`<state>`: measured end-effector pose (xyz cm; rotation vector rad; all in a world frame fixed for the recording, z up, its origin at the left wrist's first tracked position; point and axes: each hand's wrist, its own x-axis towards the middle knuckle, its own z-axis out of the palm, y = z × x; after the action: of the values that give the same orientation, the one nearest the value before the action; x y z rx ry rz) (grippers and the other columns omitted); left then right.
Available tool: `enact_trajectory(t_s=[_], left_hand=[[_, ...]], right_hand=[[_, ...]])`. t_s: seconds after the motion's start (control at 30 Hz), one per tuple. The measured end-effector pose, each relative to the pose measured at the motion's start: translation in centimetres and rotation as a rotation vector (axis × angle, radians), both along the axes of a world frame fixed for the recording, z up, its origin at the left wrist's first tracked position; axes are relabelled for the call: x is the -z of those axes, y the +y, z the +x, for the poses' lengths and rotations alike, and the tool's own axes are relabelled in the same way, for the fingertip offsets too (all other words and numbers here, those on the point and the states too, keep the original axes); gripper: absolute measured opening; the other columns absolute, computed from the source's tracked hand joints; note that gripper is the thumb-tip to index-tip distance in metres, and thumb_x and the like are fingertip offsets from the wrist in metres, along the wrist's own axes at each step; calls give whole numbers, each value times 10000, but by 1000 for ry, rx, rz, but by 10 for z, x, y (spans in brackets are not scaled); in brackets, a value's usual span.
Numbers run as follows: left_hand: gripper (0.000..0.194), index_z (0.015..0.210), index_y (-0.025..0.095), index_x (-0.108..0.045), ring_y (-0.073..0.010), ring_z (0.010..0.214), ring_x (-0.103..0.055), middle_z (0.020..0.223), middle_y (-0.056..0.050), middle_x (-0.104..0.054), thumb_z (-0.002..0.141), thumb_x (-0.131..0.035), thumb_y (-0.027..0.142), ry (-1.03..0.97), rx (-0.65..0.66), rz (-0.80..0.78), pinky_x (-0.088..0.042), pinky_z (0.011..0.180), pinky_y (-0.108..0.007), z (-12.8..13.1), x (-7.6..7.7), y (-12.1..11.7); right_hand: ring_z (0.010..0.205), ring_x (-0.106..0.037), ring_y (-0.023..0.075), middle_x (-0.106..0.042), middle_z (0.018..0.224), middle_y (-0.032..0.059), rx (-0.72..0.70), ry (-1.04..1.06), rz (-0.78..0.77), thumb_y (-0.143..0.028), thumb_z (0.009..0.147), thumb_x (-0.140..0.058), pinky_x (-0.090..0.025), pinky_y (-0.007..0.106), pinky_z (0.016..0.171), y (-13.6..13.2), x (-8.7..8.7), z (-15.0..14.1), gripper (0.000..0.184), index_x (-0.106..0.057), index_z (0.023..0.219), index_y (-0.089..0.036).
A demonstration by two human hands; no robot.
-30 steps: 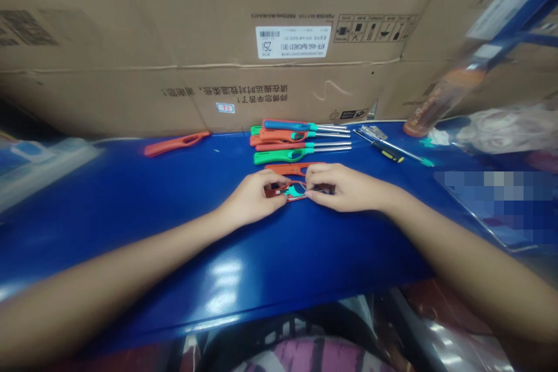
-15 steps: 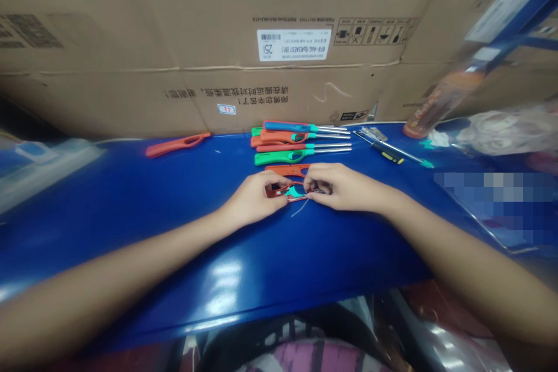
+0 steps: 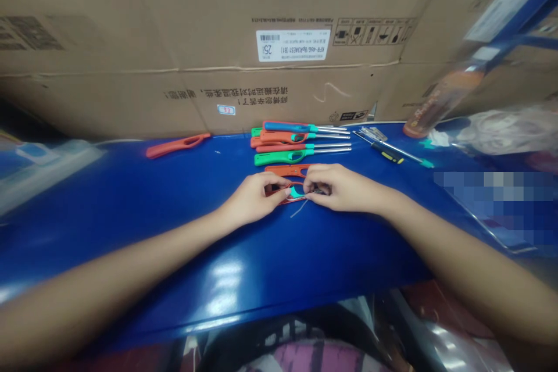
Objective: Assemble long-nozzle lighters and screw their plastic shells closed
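Note:
On the blue table (image 3: 131,209) lies an open orange lighter shell (image 3: 285,195) with a teal trigger piece (image 3: 296,191) in it. My left hand (image 3: 253,197) pinches the shell's left end with curled fingers. My right hand (image 3: 337,188) pinches the parts at the shell's right side, next to the teal piece. A thin white wire (image 3: 300,208) trails out below the shell. Another orange shell half (image 3: 288,170) lies just behind my hands.
Several finished long-nosed lighters (image 3: 300,139) are stacked behind my hands. A single orange shell (image 3: 176,144) lies at the left, a yellow-black screwdriver (image 3: 390,152) at the right. Large cardboard boxes (image 3: 218,40) wall off the table's far edge. A plastic bag (image 3: 505,128) sits far right.
The thin white wire has come out below the shell. My right fingers have shifted slightly left toward the teal piece. Both arms stay in place.

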<state>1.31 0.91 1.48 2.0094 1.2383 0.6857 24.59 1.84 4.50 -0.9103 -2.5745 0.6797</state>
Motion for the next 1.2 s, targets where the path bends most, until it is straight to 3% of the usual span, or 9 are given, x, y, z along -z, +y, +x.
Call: enact_trajectory(t_s=[0.27,0.43,0.57,0.73,0.93,1.07,1.2], left_hand=[[203,1003,156,-778,-145,664,-591,798,-32,-746,873,-646,240,21,9,24,-429,617,-245,1,0,1],[199,996,166,-782,-147,666,-593,795,-29,-742,882,-638,240,8,22,33,-430,626,-248,2,2,0],[243,1047,165,-775,-161,701,-619,856,-44,-755,904,-609,271,7,75,15,-465,661,-263,-2,3,3],[316,1151,166,-752,-203,901,-693,1059,-73,-766,915,-556,245,31,215,-66,-525,837,-308,-14,0,14],[352,1195,145,-738,-228,949,-715,1104,-87,-772,899,-589,264,17,197,-130,-540,868,-333,-17,-3,17],[362,1205,133,-733,-226,918,-719,1097,-90,-777,894,-597,259,12,171,-151,-546,832,-325,-15,-4,16],[353,1190,136,-743,-216,879,-720,1085,-88,-781,881,-615,250,7,144,-172,-547,798,-306,-14,-6,15]], right_hand=[[666,-542,114,-620,788,21,66,29,24,-174,901,-629,-412,241,641,5,9,-2,90,-685,835,-149],[610,-497,98,-595,712,-9,97,71,-12,-234,866,-712,-380,233,602,7,12,-4,119,-664,789,-157],[592,-486,95,-587,672,-23,144,57,-57,-200,835,-741,-374,231,591,7,13,-7,100,-666,783,-159],[645,-549,112,-628,715,-4,184,63,-90,-175,827,-744,-415,235,617,6,13,-9,65,-691,793,-164],[637,-543,111,-657,748,16,171,14,-14,-237,861,-724,-401,248,624,2,10,-10,93,-724,807,-161],[708,-603,134,-715,838,41,189,68,-75,-240,938,-579,-438,257,665,4,2,-2,172,-728,906,-162],[758,-619,151,-728,878,44,179,53,-75,-279,888,-631,-453,265,690,12,-3,13,151,-718,939,-168]])
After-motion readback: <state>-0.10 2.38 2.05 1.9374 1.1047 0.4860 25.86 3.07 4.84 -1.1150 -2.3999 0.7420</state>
